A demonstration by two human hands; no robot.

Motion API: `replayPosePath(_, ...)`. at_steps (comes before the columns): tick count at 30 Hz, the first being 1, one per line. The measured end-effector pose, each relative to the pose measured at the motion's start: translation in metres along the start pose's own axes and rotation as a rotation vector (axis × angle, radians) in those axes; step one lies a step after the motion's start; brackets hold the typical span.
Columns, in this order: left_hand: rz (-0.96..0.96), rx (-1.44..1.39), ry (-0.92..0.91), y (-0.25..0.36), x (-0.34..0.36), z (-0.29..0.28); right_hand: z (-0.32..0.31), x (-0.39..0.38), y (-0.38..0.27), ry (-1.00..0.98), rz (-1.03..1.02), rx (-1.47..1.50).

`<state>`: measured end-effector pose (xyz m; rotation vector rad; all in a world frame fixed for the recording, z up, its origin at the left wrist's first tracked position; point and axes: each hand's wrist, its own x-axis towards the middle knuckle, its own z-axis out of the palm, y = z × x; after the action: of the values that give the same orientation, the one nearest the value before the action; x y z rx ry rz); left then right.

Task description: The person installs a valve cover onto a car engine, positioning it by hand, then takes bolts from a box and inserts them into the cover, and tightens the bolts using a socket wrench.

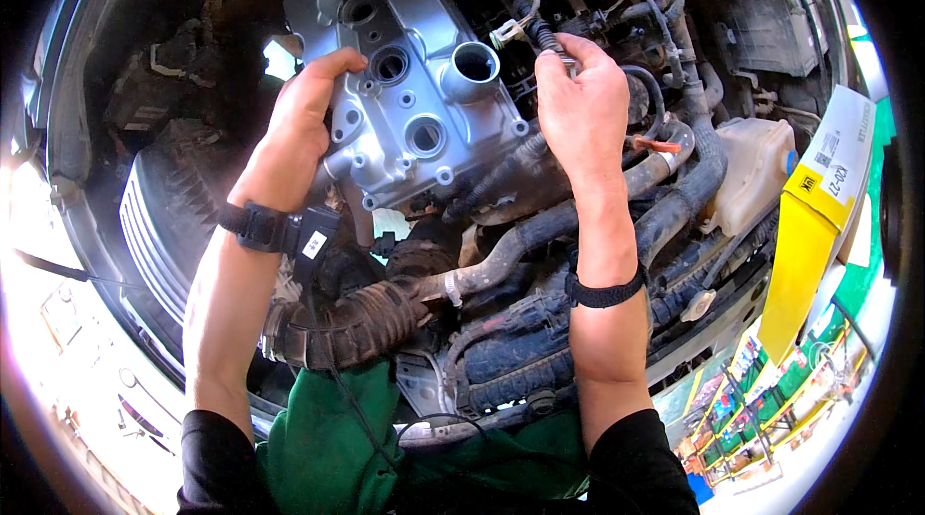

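A clean silver valve cover (390, 134) lies tilted over the engine, with a row of round holes and a raised filler neck (472, 72). My left hand (310, 105) grips its left edge, thumb on top and the other fingers hidden behind the rim. To the right of the cover, my right hand (583, 96) pinches a dark corrugated wiring harness (542, 33) between thumb and forefinger. A pale plug connector (506, 33) hangs on wires just left of those fingertips.
A ribbed air intake hose (356, 327) and a grey coolant hose (511, 250) cross the near side. A whitish plastic reservoir (747, 168) and a yellow and white box (814, 216) are at the right. Green cloth (332, 419) covers the front edge.
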<state>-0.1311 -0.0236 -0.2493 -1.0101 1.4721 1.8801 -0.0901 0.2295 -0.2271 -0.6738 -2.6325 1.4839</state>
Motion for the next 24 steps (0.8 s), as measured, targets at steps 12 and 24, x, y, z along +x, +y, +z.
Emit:
replayPosePath(12, 0.006, -0.012, 0.036, -0.011, 0.017, 0.014, -0.002, -0.002, -0.005, 0.007, 0.004, 0.019)
replayPosePath(24, 0.057, 0.070, 0.156, -0.013, 0.013, 0.014, 0.004, 0.002, 0.003, 0.029, -0.025, 0.042)
